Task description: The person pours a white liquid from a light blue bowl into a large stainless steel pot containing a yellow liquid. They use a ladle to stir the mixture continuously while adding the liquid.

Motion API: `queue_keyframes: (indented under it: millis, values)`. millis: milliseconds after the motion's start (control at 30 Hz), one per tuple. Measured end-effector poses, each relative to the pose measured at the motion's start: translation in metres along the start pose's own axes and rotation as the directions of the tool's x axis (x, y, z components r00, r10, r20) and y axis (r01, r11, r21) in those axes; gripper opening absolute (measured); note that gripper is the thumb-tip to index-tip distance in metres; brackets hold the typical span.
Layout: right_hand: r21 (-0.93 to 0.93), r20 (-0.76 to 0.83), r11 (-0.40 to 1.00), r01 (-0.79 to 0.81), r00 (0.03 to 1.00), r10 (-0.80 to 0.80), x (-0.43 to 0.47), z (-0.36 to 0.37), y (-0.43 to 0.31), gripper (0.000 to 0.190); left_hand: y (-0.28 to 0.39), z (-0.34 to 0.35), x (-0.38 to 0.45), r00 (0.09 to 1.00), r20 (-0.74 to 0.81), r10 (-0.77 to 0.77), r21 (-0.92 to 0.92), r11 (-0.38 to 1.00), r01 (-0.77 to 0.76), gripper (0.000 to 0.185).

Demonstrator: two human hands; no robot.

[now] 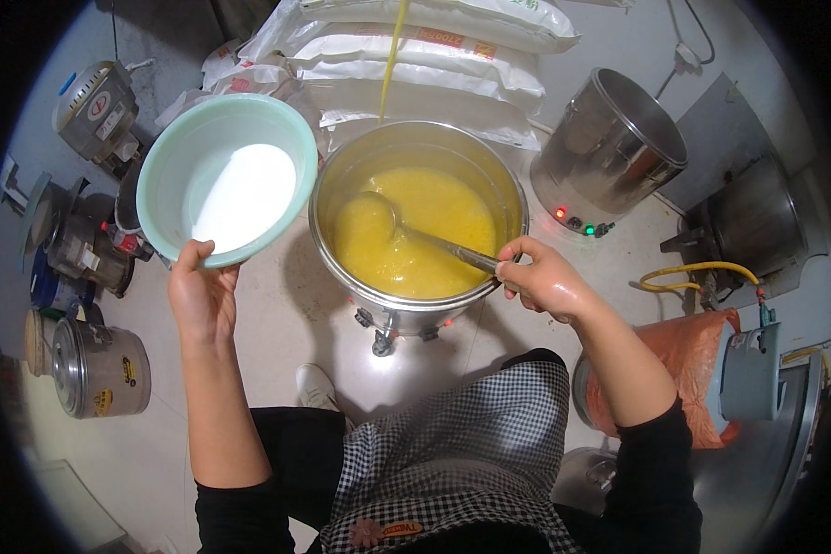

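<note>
My left hand (pixel 206 291) grips the lower rim of a pale green plastic basin (pixel 180 166), tilted, with white liquid or fine powder (pixel 249 197) pooled in it; I cannot tell which. The basin is held up at the left of a large steel pot (pixel 419 300) with valves or knobs at its base. Thick yellow liquid (pixel 429 201) fills part of the pot. In my right hand (pixel 537 277) is the handle of a metal ladle (pixel 450 249), whose bowl lies in the yellow liquid. The handle crosses the pot's right rim.
Stacked white sacks (pixel 422 76) lie behind the pot. Another steel pot (pixel 606 152) with lit red and green lights stands at the right. Lidded containers (pixel 104 370) line the left. An orange-red bag (pixel 665 374) and a yellow hose (pixel 699 266) are by my right arm.
</note>
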State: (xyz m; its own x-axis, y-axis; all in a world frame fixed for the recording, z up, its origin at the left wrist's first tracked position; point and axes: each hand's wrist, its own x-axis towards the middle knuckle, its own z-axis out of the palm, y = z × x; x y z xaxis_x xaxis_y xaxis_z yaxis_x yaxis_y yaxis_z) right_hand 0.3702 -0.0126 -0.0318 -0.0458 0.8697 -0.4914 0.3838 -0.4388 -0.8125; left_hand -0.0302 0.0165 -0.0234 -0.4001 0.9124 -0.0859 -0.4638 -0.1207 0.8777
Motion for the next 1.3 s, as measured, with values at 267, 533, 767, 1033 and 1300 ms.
queue_keyframes:
  millis: [267, 533, 767, 1033, 1300]
  values:
    - [0.516, 0.194, 0.807, -0.287, 0.957, 0.216, -0.028, -0.018, -0.002, 0.022, -0.001, 0.0, 0.001, 1.0, -0.013, 0.007, 0.044, 0.999, -0.007, 0.055]
    - [0.653, 0.098, 0.742, -0.153, 0.988, 0.117, -0.072, -0.022, 0.034, 0.023, -0.004, 0.006, 0.001, 1.0, -0.002, 0.01, 0.027, 1.0, -0.009, 0.055]
    - [0.799, 0.033, 0.6, -0.05, 0.999, 0.039, -0.088, -0.01, 0.063, 0.022, -0.008, 0.009, 0.001, 1.0, 0.03, -0.003, 0.019, 1.0, 0.003, 0.052]
    - [0.84, -0.013, 0.543, -0.003, 1.0, 0.026, -0.093, 0.007, 0.07, 0.02, -0.012, 0.011, 0.002, 0.997, 0.066, -0.04, 0.006, 0.999, 0.039, 0.052]
    - [0.834, -0.029, 0.551, 0.016, 0.999, 0.014, -0.094, 0.011, 0.068, 0.022, -0.01, 0.014, -0.001, 0.997, 0.069, -0.019, 0.004, 1.0, 0.019, 0.052]
